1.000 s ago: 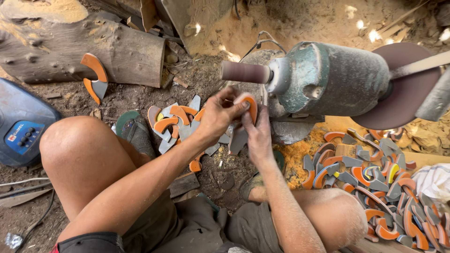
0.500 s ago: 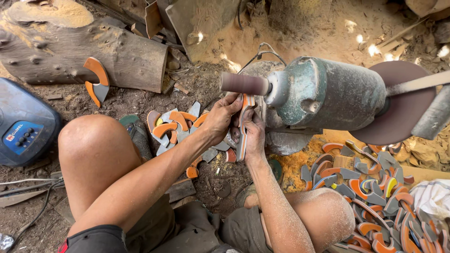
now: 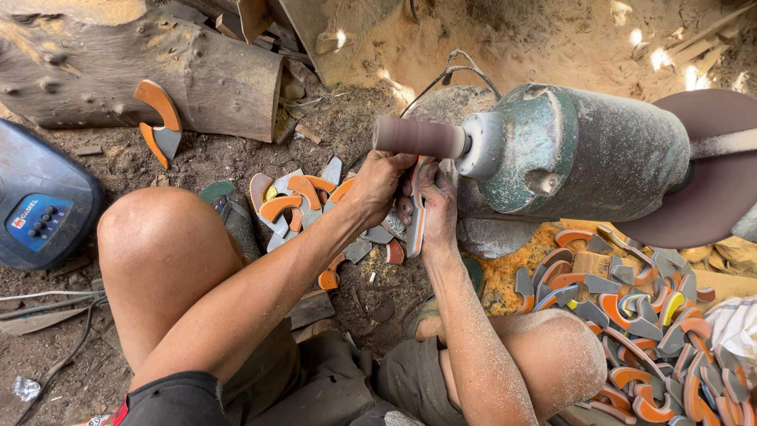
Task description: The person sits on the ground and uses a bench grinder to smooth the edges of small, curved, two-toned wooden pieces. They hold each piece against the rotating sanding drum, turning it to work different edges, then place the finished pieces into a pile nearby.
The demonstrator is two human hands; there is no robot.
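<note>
The dirt floor (image 3: 236, 158) carried everything. A log (image 3: 142, 75) lay at the upper left, with two orange-and-grey pieces (image 3: 160, 122) leaning against it. A blue box (image 3: 39, 209) sat at the left edge, cables (image 3: 47, 304) below it. One pile (image 3: 303, 213) of curved pieces lay at centre, a larger heap (image 3: 639, 323) at the lower right. The green motor (image 3: 583, 154) rested at the upper right, sawdust (image 3: 512, 39) behind it.

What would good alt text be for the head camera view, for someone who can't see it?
Both hands, left hand and right hand, press a curved grey and orange piece up to the sanding drum of a green motor. More curved pieces lie in a pile on the dirt ahead and a bigger pile at right, with a log behind.
</note>
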